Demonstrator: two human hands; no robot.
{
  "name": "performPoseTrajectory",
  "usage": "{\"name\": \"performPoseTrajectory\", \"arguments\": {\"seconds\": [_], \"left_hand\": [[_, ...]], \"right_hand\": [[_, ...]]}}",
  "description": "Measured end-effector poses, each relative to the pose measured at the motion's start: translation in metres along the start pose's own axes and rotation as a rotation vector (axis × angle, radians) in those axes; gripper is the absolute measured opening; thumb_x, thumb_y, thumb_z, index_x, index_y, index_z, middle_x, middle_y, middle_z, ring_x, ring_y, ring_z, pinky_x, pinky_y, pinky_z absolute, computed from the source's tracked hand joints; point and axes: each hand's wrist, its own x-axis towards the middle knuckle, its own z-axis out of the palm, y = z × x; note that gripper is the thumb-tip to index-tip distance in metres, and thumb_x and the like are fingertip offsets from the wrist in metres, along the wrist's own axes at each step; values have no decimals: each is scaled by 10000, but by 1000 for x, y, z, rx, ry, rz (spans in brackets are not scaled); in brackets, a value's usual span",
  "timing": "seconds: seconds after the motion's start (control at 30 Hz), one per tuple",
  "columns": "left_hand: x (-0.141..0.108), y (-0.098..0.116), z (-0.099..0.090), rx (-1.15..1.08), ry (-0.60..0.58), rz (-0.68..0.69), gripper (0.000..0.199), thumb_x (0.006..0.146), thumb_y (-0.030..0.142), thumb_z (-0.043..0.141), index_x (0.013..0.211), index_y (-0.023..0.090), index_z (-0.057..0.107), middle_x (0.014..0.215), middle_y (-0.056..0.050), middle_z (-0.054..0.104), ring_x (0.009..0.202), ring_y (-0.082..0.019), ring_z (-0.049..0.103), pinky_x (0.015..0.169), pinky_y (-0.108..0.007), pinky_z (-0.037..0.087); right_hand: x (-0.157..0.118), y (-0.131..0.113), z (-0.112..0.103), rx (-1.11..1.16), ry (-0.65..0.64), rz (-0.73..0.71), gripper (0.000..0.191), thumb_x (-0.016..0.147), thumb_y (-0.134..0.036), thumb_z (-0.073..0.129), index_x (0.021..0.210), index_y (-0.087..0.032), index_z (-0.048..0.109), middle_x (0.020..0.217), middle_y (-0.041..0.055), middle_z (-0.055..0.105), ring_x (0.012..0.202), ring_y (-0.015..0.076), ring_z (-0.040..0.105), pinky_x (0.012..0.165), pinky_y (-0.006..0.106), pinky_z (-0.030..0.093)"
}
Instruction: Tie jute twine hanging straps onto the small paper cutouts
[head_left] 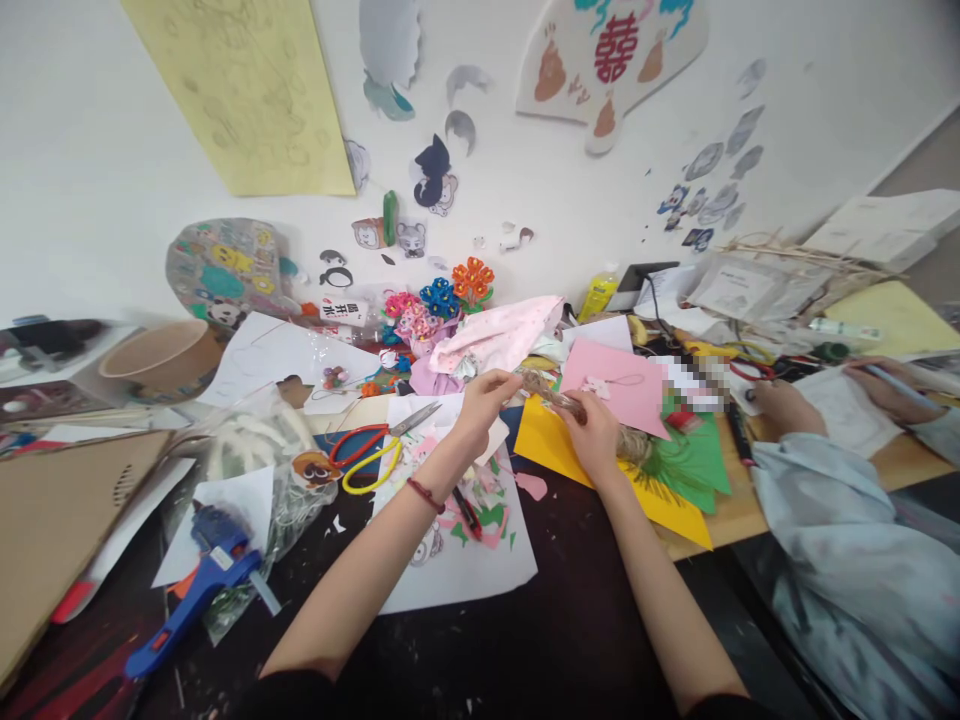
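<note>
My left hand [484, 405] and my right hand [594, 438] are raised over the middle of the desk. Between them is a narrow, mottled brown strip [551, 392], whose exact kind I cannot make out. Fingers of my left hand pinch its left end, while my right hand grips the right end. Just left of my left wrist lie scissors [375, 452] with red and yellow handles, blades apart. Below my hands, a white sheet [465, 590] carries pink and green paper scraps and a dark pen [468, 515]. A pink paper sheet [630, 375] is beside my right hand.
A blue hot glue gun [217, 570] lies at the left, near a cardboard sheet [75, 530] and a brown paper bowl [161, 355]. Craft flowers [441, 298] stand behind. Yellow paper [540, 435] lies at centre right. Another person's sleeve [840, 530] is at the right.
</note>
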Motion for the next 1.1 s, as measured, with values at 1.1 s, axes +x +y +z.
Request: {"name": "performPoseTrajectory", "arguments": {"seconds": [1.1], "left_hand": [[-1, 41, -4, -386, -346, -5, 330, 822, 303, 759, 1143, 229, 736, 1127, -54, 692, 779, -87, 557, 715, -216, 441]], "right_hand": [[-8, -9, -28, 162, -181, 136, 423, 765, -444, 774, 1115, -220, 696, 1149, 131, 696, 1117, 350, 595, 1049, 560, 412]]}}
